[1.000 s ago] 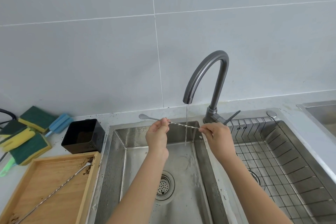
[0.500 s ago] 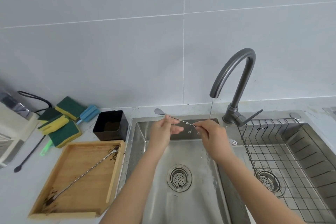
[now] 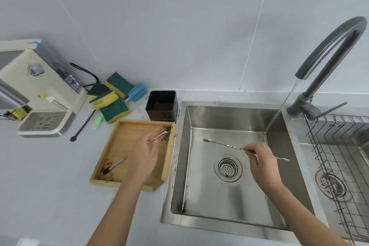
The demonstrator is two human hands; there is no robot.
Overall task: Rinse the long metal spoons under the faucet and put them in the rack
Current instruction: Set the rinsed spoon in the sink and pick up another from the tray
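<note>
Holding one long spoon [image 3: 229, 145] pinched in its fingers over the sink [image 3: 229, 223], the right hand [image 3: 261, 163] keeps it level, bowl end pointing left, clear of the stream that falls from the faucet [image 3: 329, 46] along the sink's right wall. The left hand [image 3: 142, 159] lies over the wooden tray [image 3: 119, 146], fingers curled down onto a second spoon [image 3: 159, 137] that rests there among brown grounds; whether they have closed on it I cannot tell. That spoon looks dirty and unrinsed. The wire rack [image 3: 339, 166] in the right basin shows no spoon in the part visible. By my reading the held spoon only needs racking, while the tray spoon needs lifting, rinsing and racking, so the task looks roughly half done.
</note>
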